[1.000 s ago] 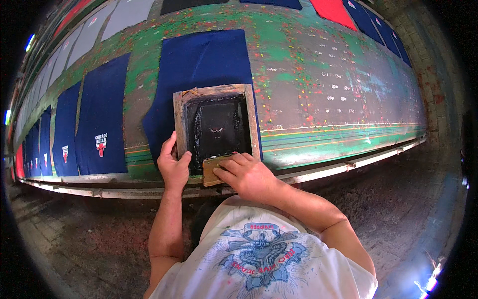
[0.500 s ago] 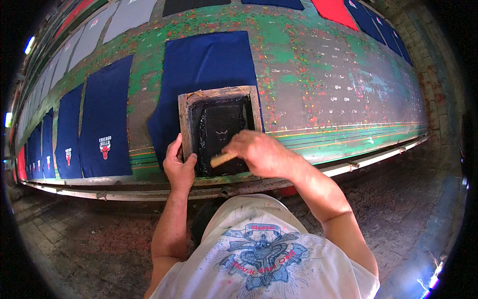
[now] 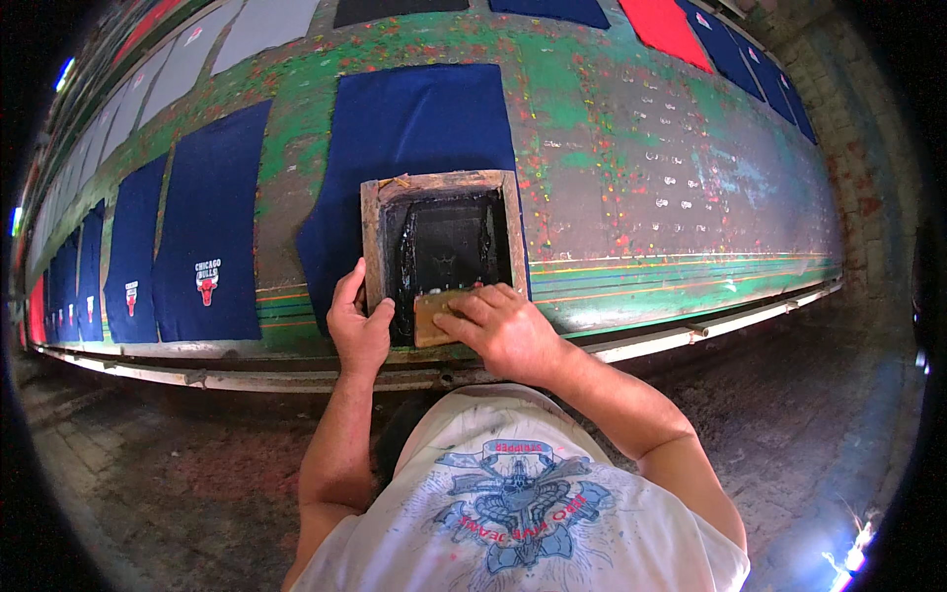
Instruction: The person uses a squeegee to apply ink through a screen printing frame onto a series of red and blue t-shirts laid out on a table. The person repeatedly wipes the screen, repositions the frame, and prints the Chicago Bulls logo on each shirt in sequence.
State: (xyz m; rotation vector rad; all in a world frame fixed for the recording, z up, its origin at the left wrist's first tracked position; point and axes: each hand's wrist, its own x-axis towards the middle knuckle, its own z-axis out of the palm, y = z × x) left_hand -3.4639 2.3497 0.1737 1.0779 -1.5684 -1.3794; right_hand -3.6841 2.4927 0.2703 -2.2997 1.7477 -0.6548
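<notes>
A wooden-framed printing screen [image 3: 372, 237] lies over the lower part of a dark blue fabric piece [image 3: 424, 118]. Dark ink lines the inside of the frame, and a small pale outline shows on its mesh. My left hand [image 3: 359, 321] grips the frame's left side near its lower corner, thumb on top. In my right hand [image 3: 508, 331] is a wooden squeegee [image 3: 431, 318], held flat across the near end of the mesh. Its lower edge and the ink beneath it are partly hidden.
The long table [image 3: 681, 212] is stained green and specked with paint. Printed blue pieces [image 3: 212, 217] lie to the left, grey pieces [image 3: 264, 35] beyond them, a red piece [image 3: 666, 32] at the far right. A metal rail [image 3: 750, 309] runs along the near edge.
My right hand has come slightly nearer to me and turned the squeegee, so its broad face now shows. My left hand keeps its hold on the frame.
</notes>
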